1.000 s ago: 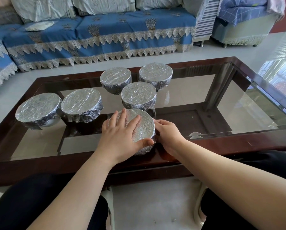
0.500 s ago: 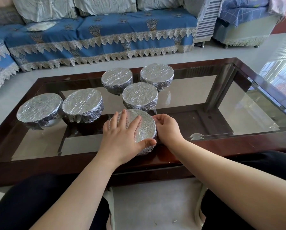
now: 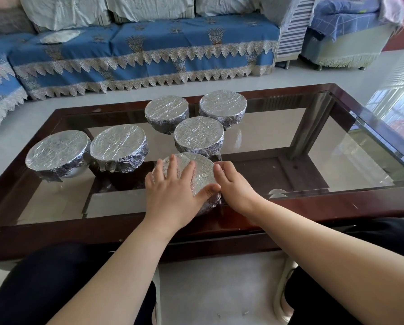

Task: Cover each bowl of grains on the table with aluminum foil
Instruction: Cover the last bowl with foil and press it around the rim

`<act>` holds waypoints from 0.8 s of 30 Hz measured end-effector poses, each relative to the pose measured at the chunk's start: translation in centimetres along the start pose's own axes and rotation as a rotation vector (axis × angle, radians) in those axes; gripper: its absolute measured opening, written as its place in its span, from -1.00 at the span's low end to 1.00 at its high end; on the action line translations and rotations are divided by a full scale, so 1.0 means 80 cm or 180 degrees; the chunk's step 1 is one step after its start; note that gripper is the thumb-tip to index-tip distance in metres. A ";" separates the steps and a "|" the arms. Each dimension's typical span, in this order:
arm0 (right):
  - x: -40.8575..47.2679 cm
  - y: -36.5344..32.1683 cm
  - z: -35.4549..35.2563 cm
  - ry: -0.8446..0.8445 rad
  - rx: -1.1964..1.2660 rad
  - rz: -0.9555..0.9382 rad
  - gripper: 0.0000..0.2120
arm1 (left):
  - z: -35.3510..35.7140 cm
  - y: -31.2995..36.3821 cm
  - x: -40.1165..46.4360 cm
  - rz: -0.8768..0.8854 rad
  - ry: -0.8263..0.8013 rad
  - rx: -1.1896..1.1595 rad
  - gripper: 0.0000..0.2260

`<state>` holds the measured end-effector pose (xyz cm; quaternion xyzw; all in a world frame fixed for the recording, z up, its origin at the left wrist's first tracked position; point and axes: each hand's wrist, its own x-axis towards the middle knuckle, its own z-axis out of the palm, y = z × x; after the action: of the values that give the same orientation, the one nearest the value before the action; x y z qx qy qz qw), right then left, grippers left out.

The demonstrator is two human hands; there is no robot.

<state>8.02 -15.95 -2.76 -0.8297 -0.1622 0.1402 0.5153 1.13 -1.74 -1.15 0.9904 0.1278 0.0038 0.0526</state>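
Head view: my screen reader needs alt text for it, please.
A person's left hand presses flat on the nearest foil-covered bowl while the right hand tucks foil at its side. Five other covered bowls sit on the glass-topped table, a blue sofa behind.

bright daylight fills the room, coming in from my right, where window reflections glare off the glass tabletop point(image 3: 360, 160) and the pale floor point(image 3: 383, 73) beyond it. the crinkled foil point(image 3: 201, 170) under my left hand point(image 3: 172, 193) glints softly. my hands cast only faint shadows. everything looks sharp, no motion blur. straight edges bow toward the borders, and my forearms look stretched near the bottom.
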 end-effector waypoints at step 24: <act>-0.014 0.029 0.036 0.0637 0.1233 0.0145 -0.75 | -0.001 -0.019 0.001 0.0425 0.0005 -0.0027 0.12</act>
<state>6.16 -15.06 -6.04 -0.7285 -0.0616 0.0973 0.6754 0.83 -0.21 -1.23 0.9965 0.0615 0.0087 0.0564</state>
